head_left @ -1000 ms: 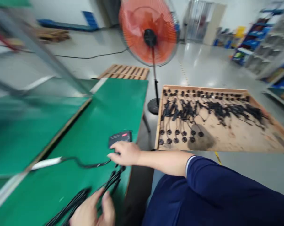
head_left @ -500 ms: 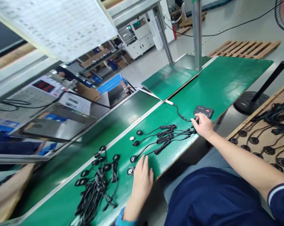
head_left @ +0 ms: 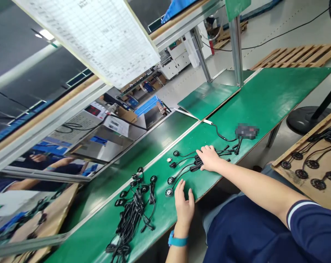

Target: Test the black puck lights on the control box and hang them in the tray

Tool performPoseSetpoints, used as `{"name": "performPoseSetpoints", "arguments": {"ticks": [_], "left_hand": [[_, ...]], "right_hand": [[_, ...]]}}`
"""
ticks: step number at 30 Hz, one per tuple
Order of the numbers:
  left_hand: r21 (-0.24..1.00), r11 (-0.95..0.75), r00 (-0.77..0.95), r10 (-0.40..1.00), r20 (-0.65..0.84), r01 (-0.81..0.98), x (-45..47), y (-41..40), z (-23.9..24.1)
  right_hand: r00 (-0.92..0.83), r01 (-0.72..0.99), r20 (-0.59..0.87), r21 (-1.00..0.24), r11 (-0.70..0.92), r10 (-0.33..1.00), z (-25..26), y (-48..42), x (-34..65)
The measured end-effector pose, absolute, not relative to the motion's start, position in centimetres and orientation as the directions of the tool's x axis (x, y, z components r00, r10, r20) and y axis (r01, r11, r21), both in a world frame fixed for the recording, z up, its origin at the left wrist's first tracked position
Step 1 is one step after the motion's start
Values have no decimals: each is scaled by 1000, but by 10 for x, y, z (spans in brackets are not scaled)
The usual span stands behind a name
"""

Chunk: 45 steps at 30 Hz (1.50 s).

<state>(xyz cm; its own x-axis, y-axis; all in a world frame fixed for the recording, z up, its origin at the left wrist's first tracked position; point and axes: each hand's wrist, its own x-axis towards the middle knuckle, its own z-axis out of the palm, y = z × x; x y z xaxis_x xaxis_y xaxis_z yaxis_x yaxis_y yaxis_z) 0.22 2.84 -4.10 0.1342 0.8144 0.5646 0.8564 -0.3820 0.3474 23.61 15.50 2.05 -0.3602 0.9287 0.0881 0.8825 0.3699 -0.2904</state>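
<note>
Several black cables with round, disc-like heads lie side by side on the green bench (head_left: 280, 91), their middles tied in coiled bundles (head_left: 196, 167). My right hand (head_left: 208, 159) rests over these bundles, its fingers spread and partly covering them. Close to the nearest round head (head_left: 169, 192) is my left hand (head_left: 184, 202), thumb and fingers apart with nothing between them. A small black box (head_left: 247, 131), blurred in the picture, sits beyond my right hand, with a short black lead (head_left: 237, 147) hanging from it.
A heap of black cables (head_left: 131, 215) lies to the left on the bench. A small whitish piece (head_left: 169, 160) is near the round heads. At right stands a wooden tray (head_left: 294, 179) of similar cables. A metal post (head_left: 236, 51) and a hanging paper sheet (head_left: 99, 40) rise above the bench.
My right hand has left the black box and come back left onto the coiled cable bundles. My left hand stays near the round heads, fingers now more spread. The view has shifted.
</note>
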Motion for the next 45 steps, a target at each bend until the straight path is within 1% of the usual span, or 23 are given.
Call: {"name": "performPoseSetpoints", "arguments": {"ticks": [4, 8, 13, 15, 18, 21, 24, 27, 30, 32, 35, 37, 39, 42, 43, 45], "left_hand": [[311, -405, 191, 820, 540, 860, 3, 28, -36], [255, -459, 298, 822, 485, 851, 5, 38, -29], [247, -506, 376, 822, 428, 826, -1, 65, -28], [246, -522, 397, 818, 417, 817, -4, 75, -29], [236, -559, 451, 804, 387, 795, -8, 84, -29], [263, -622, 556, 781, 285, 738, -9, 84, -28], [307, -657, 626, 752, 206, 689, -11, 78, -26], [311, -662, 647, 744, 167, 682, -14, 72, -25], [272, -675, 660, 734, 157, 686, -16, 70, -29], [233, -675, 644, 738, 203, 700, -14, 70, -31], [231, -631, 570, 772, 281, 741, -4, 68, -31], [265, -608, 542, 791, 285, 748, 6, 64, -25], [291, -604, 559, 797, 229, 742, 17, 57, -14], [319, -559, 579, 814, 37, 766, 34, 44, 9], [346, -531, 577, 816, -38, 774, 41, 40, 18], [453, -460, 580, 796, -170, 764, 55, 35, 36]], "right_hand": [[-386, 889, 68, -241, 390, 920, 28, 133, 233], [-415, 887, 27, -213, 410, 910, 30, 108, 231], [-409, 897, 32, -173, 408, 912, 33, 86, 227], [-458, 871, 36, -181, 456, 888, 35, 82, 233], [-596, 782, 37, -201, 590, 802, 38, 78, 246], [-700, 693, 43, -202, 692, 713, 37, 70, 253], [-739, 641, 68, -232, 731, 670, 34, 60, 253], [-745, 613, 72, -316, 724, 663, 33, 57, 252], [-744, 573, 47, -467, 673, 666, 36, 60, 253], [-738, 536, 6, -603, 591, 675, 38, 64, 254], [-710, 491, -125, -794, 359, 693, 37, 64, 255], [-682, 454, -189, -867, 206, 707, 31, 57, 258], [-651, 415, -205, -902, 117, 731, 22, 47, 265], [-603, 346, -176, -937, 56, 778, 8, 29, 285], [-574, 315, -156, -948, 40, 804, 5, 23, 294], [-452, 267, -103, -963, 24, 886, 2, 14, 314]]}}
